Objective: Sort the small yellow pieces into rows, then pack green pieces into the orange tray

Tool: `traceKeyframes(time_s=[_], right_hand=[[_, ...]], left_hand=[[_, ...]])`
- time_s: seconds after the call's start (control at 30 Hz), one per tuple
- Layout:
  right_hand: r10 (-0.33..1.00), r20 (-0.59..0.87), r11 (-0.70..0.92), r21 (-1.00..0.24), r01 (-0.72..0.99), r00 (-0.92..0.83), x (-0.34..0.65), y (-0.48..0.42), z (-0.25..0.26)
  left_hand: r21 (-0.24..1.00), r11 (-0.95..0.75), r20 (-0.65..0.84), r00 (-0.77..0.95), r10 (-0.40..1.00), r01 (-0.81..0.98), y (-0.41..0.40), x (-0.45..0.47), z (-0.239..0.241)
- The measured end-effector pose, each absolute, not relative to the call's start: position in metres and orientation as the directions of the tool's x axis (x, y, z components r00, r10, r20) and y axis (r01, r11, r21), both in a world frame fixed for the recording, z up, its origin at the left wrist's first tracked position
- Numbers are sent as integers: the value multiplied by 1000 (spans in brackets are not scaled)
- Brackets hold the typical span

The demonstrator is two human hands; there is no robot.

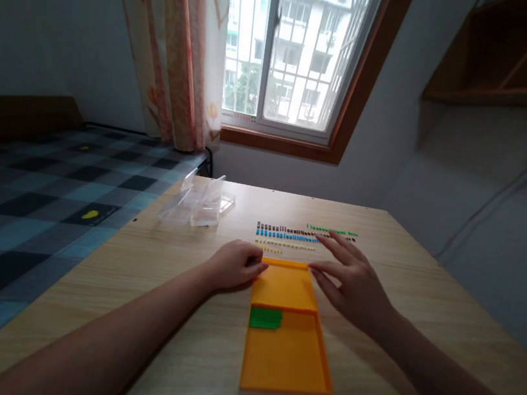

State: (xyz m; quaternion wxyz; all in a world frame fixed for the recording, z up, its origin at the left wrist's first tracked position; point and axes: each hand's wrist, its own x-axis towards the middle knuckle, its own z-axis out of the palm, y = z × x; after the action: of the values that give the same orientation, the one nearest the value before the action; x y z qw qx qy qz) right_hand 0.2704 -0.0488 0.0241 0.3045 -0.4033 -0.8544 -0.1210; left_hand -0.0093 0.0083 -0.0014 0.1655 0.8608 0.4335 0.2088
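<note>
An orange plastic box [286, 364] lies unfolded on the table, its lid half pointing away from me. In its near half, at the upper left corner, sits a block of green strips [265, 318]. My left hand [235, 265] is closed, with curled fingers and the thumb against the lid's far left corner. My right hand [350, 281] has its fingers apart at the lid's far right corner. One fingertip is by that corner, while the upper fingers reach over the rows of small pieces. I see nothing held in the right hand.
Beyond the box lie rows of small blue pieces [282, 235], dark pieces, pale and yellow pieces, and green pieces [337, 231]. Clear plastic cases [199, 201] stand open at the table's far left. A checked bed [48, 193] borders the table's left side.
</note>
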Motion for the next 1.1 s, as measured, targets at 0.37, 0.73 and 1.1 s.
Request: traceKeyframes(time_s=[0.37,0.73,1.1], right_hand=[[929,362,174,-239,955,-78,287,111,37],[971,239,45,-244,969,15,267,136,1],[972,233,37,-238,971,20,267,139,-11]], left_hand=[[484,-560,241,513,824,672,12,-12,-7],[488,-537,221,498,838,688,9,-11,-3],[457,-555,239,505,829,695,9,-11,-4]])
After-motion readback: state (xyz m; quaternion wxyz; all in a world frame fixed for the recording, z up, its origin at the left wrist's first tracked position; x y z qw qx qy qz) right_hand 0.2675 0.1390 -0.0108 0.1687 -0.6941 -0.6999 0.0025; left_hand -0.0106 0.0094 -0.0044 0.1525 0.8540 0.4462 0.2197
